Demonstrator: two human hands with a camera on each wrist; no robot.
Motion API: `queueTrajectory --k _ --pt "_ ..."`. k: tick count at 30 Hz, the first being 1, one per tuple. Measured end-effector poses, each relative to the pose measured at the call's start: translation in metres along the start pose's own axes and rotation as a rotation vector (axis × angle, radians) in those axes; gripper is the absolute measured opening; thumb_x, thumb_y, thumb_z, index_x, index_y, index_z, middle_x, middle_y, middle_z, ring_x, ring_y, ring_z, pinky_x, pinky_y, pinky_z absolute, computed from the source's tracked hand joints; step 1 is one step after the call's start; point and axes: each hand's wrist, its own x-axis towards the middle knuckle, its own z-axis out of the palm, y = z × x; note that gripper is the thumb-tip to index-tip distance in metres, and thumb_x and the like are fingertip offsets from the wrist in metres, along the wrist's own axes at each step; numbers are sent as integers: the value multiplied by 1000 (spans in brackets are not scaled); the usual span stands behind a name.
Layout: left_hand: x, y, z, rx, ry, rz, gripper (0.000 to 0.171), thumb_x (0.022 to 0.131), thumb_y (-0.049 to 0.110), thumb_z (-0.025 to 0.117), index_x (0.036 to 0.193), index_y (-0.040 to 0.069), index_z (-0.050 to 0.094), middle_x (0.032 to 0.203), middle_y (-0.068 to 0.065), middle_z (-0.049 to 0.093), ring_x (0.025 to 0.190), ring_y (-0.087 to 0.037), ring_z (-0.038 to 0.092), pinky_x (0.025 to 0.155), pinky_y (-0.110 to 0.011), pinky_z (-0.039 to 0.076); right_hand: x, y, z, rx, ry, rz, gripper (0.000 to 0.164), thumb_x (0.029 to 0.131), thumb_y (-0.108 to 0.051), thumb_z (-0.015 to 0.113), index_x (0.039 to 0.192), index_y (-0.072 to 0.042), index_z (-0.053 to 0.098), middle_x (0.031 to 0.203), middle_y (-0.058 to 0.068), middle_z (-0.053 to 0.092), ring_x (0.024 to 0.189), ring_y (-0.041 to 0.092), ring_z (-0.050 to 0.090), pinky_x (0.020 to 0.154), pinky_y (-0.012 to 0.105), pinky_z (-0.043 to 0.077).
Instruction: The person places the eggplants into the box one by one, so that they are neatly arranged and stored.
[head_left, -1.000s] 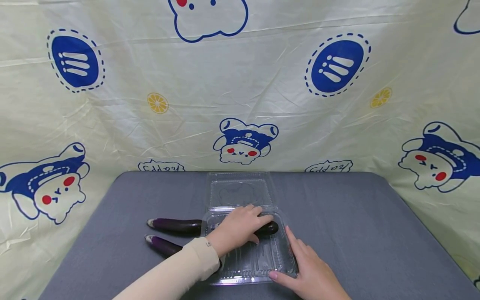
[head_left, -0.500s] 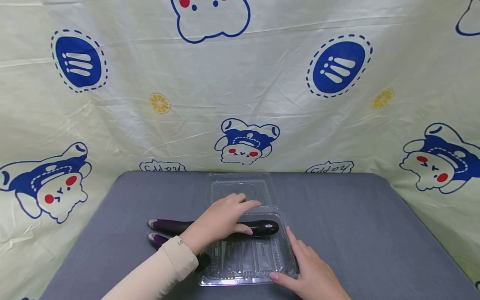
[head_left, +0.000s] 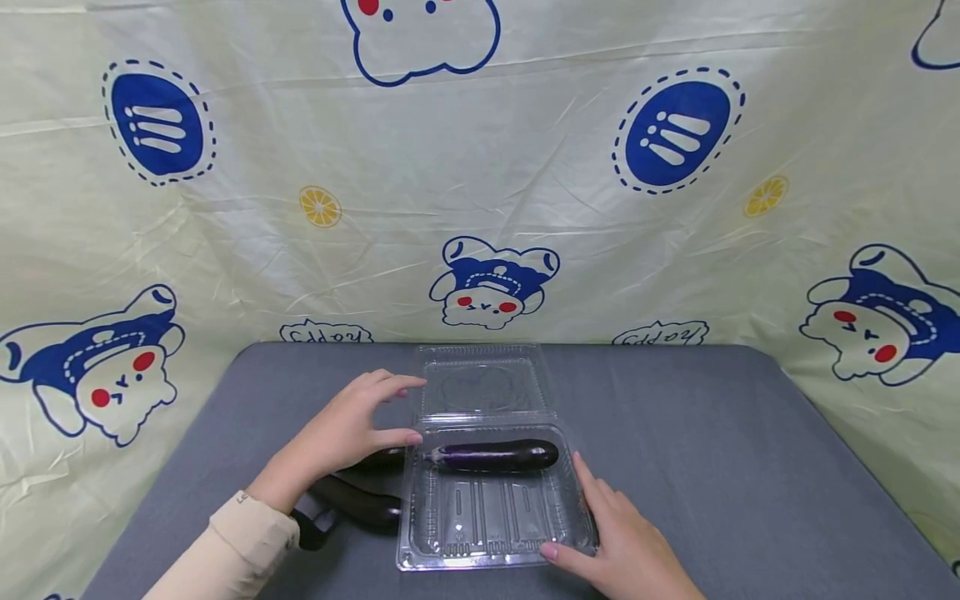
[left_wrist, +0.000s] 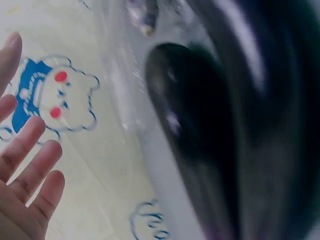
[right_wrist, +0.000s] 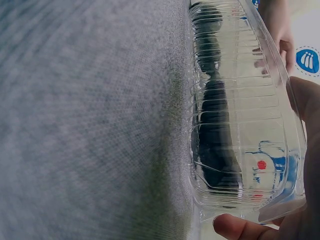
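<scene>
A clear plastic hinged container [head_left: 468,562] lies open, its lid [head_left: 480,383] folded back away from me. One dark purple eggplant [head_left: 502,456] lies crosswise at the back of the base. Left of the container are two more, a rear eggplant [head_left: 382,460] partly hidden by my left hand [head_left: 337,433] and a nearer eggplant [head_left: 356,504]. That hand hovers over them, holding nothing, thumb and fingers spread apart. My right hand [head_left: 626,533] rests against the container's near right corner, straight fingers along the right side and thumb at the front rim.
A grey cloth-covered table [head_left: 697,450] extends on both sides of the container. Behind it hangs a pale curtain [head_left: 525,167] with blue cartoon prints. A black object [head_left: 311,529] shows beneath my left wrist.
My left hand has let go of the eggplant in the container and moved left, over the two other eggplants. The right hand stays at the container's corner.
</scene>
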Motion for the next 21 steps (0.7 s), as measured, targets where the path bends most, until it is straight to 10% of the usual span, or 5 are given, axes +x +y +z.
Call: queueTrajectory --k 21 --pt "-26 -72 29 -88 -213 -17 60 82 38 80 135 22 60 120 -5 64 112 -25 61 95 -51 48 -1 1 0 13 16 -27 120 69 -79 68 161 -22 15 124 5 59 110 23 57 78 53 52"
